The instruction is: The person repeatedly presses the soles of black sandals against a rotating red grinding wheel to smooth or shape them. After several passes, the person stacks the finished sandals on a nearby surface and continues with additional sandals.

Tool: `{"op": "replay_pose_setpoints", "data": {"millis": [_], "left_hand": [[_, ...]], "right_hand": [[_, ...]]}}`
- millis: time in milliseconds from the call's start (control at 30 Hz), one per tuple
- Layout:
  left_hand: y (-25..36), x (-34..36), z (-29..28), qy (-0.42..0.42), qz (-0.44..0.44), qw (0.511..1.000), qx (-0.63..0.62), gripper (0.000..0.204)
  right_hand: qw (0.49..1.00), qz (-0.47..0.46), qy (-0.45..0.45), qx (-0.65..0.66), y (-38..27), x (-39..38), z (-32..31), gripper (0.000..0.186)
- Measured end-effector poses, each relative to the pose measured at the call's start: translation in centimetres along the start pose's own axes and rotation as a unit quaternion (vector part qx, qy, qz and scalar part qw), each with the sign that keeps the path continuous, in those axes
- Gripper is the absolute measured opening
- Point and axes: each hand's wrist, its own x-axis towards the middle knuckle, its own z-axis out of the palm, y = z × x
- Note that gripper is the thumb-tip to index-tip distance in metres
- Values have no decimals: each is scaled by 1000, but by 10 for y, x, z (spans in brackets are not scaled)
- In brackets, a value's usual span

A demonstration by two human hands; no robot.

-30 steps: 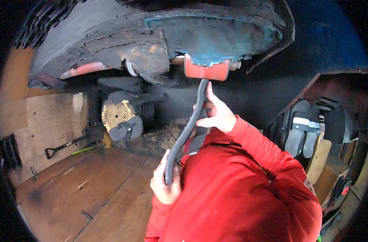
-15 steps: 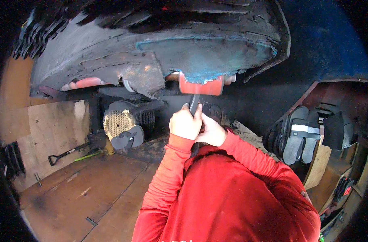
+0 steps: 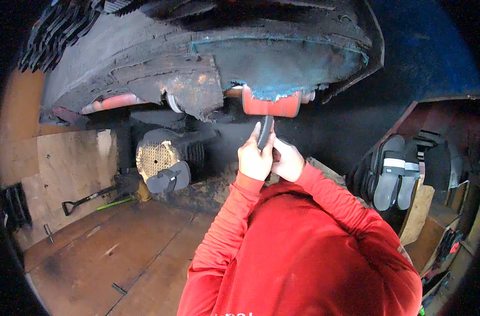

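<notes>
Both my hands are closed around a dark grey sandal (image 3: 265, 130), seen nearly edge-on, so most of its shape is hidden. Its far end reaches up to the underside of a red sanding wheel (image 3: 273, 107); I cannot tell whether they touch. My left hand (image 3: 255, 159) grips it with the thumb and fingers along its sides. Close beside it on the right, my right hand (image 3: 289, 162) holds the lower part, its fingers partly hidden. Ragged blue-edged cloth (image 3: 282, 73) hangs over the top of the wheel.
A second red roller (image 3: 113, 103) sits at the left under the dusty dark hood (image 3: 129, 58). Grey sandals (image 3: 391, 179) with white-banded straps hang at the right. Another sandal (image 3: 169, 178) leans against a round perforated stool seat (image 3: 155, 158). A black-handled tool (image 3: 87, 200) lies by the left wall.
My hands and the sandal have shifted a little to the right and up in the picture. The sandal's tilt has altered slightly. Both hands have kept their grip.
</notes>
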Motion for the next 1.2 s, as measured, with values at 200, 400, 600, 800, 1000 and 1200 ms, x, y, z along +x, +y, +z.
{"op": "replay_pose_setpoints", "data": {"millis": [200,400,600,800,1000,1200], "left_hand": [[9,-10,0,-17,-46,976,-213,40],[25,2,-19,-33,-15,995,-97,31],[41,18,-23,-41,31,997,51,31],[45,-2,-31,-15,31,997,-68,32],[32,-29,-44,-2,24,987,-160,40],[23,-51,-79,-26,36,991,-123,39]], "right_hand": [[923,-224,199,-244,5,7,4,62],[930,-83,233,273,15,14,30,62],[955,-191,200,-110,36,16,27,70],[970,-116,147,158,26,25,25,67],[989,-9,142,45,-5,-11,12,83],[790,270,206,510,11,-4,4,63]]}}
